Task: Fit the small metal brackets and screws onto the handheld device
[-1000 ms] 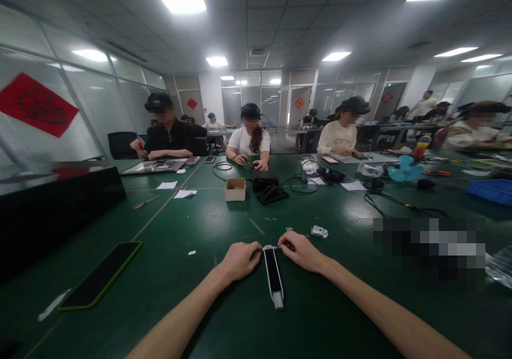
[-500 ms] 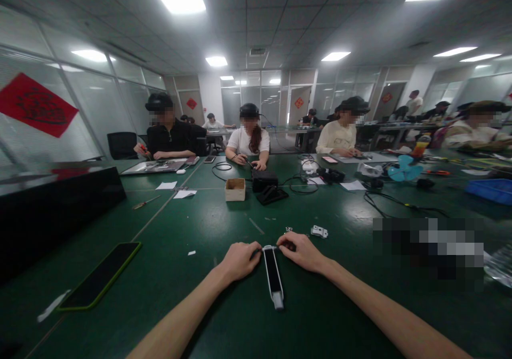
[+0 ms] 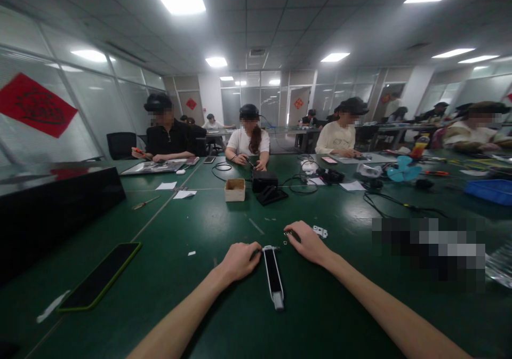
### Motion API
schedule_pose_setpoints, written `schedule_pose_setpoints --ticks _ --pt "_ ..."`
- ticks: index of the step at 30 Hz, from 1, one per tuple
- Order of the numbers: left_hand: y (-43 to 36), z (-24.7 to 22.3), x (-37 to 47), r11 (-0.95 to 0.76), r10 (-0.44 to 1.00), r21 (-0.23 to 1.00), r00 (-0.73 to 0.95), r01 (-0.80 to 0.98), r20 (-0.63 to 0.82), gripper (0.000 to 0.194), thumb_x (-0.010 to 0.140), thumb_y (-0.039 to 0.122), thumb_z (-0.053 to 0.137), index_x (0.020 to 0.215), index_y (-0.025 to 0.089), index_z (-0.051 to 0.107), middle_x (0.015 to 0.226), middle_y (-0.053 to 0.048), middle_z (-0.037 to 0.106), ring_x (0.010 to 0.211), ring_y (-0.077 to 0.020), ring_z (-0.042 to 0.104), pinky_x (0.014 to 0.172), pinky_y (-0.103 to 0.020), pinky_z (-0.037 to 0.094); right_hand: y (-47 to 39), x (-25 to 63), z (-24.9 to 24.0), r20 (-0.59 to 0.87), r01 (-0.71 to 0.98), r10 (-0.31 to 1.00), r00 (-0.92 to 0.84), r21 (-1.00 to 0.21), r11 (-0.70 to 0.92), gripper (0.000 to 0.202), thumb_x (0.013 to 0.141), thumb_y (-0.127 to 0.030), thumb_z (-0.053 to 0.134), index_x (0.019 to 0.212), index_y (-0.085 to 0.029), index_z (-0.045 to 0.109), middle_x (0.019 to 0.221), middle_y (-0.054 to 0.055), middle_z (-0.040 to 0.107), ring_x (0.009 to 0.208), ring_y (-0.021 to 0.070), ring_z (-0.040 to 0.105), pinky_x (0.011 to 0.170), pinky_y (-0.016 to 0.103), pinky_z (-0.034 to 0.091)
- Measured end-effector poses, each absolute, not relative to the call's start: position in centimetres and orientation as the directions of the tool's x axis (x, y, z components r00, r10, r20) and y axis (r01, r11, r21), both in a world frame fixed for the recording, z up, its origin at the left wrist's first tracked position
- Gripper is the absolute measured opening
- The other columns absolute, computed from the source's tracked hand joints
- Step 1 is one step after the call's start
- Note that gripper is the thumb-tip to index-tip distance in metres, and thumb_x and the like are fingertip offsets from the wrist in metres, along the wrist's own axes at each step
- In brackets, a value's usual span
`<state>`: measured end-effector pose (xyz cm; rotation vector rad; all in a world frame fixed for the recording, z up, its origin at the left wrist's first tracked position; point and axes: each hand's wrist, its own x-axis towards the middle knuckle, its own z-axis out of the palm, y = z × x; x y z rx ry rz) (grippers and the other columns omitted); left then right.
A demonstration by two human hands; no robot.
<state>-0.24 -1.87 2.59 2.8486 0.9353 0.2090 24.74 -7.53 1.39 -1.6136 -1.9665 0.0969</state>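
A long narrow device with a white frame and dark inset (image 3: 273, 273) lies on the green table in front of me, its pale grey end towards me. A small rod (image 3: 277, 248) sticks out to the right from its far end. My left hand (image 3: 241, 258) is closed at that end's left side, fingertips pinched against it; what they grip is hidden. To the right, my right hand (image 3: 307, 242) reaches over small shiny metal pieces (image 3: 285, 242), thumb and forefinger apart. Just beyond its knuckles lies a white bracket with holes (image 3: 320, 231).
A phone in a green case (image 3: 100, 276) lies at left, a screwdriver (image 3: 146, 203) farther back. Ahead stand a small cardboard box (image 3: 234, 190) and a black box (image 3: 264, 181). A blue fan (image 3: 404, 169) and blue tray (image 3: 488, 191) are at right. Several people sit across.
My right hand has left the rod at the device's far end and moved right and away from me, to the small metal pieces. My left hand and the device have stayed put.
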Motion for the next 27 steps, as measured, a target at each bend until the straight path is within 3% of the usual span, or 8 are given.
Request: schedule_pose_setpoints --ticks 3,6,17,24,27 --pt "-1.9 2.7 -0.2 -0.796 0.598 0.179 0.797 0.579 0.083 0.027 0.092 0.03 0.038 0.107 0.021 0.059 0.084 -0.004 0.068 0.075 -0.0176 0.065 0.069 -0.026 0.047 -6.8 26.2 0.9 0.391 0.945 0.918 -0.06 -0.274 0.178 0.028 0.09 -0.025 0.043 0.111 -0.017 0.061 0.108 0.011 0.061 0.101 0.0234 0.053 0.087 0.04 0.044" --pt "-1.9 2.6 -0.2 -0.795 0.598 0.193 0.797 0.575 0.089 0.027 0.092 0.03 0.038 0.107 0.021 0.059 0.083 -0.003 0.068 0.074 -0.0168 0.064 0.07 -0.026 0.047 -6.4 27.0 0.4 0.342 0.965 0.938 -0.045 -0.227 0.129 0.031 0.09 -0.027 0.043 0.114 -0.02 0.061 0.11 0.011 0.06 0.102 0.0239 0.052 0.087 0.04 0.043" --pt "-1.8 2.3 -0.3 -0.806 0.582 0.219 0.804 0.55 0.122 0.025 0.093 0.03 0.039 0.105 0.021 0.059 0.084 -0.003 0.068 0.072 -0.0166 0.064 0.069 -0.027 0.047 -5.9 27.1 0.3 0.337 0.954 0.939 -0.07 -0.253 0.161 0.024 0.091 -0.03 0.046 0.097 -0.02 0.067 0.1 0.01 0.063 0.095 0.0238 0.051 0.082 0.041 0.043" --pt "-1.7 2.3 -0.4 -0.808 0.581 0.198 0.806 0.555 0.115 0.025 0.092 0.03 0.04 0.105 0.021 0.059 0.084 -0.004 0.068 0.075 -0.0179 0.065 0.07 -0.027 0.048 -5.7 27.0 0.4 0.339 0.978 0.937 -0.083 -0.154 0.142 0.023 0.091 -0.024 0.043 0.091 -0.016 0.064 0.095 0.011 0.063 0.091 0.0242 0.051 0.079 0.039 0.043" --pt "-1.8 2.6 -0.4 -0.806 0.584 0.2 0.805 0.557 0.11 0.026 0.092 0.03 0.039 0.105 0.021 0.059 0.085 -0.004 0.068 0.075 -0.0177 0.065 0.07 -0.027 0.048 -6.0 26.7 0.7 0.366 0.963 0.929 -0.05 -0.23 0.143 0.024 0.092 -0.023 0.041 0.089 -0.014 0.062 0.092 0.011 0.062 0.087 0.0226 0.052 0.077 0.037 0.044"
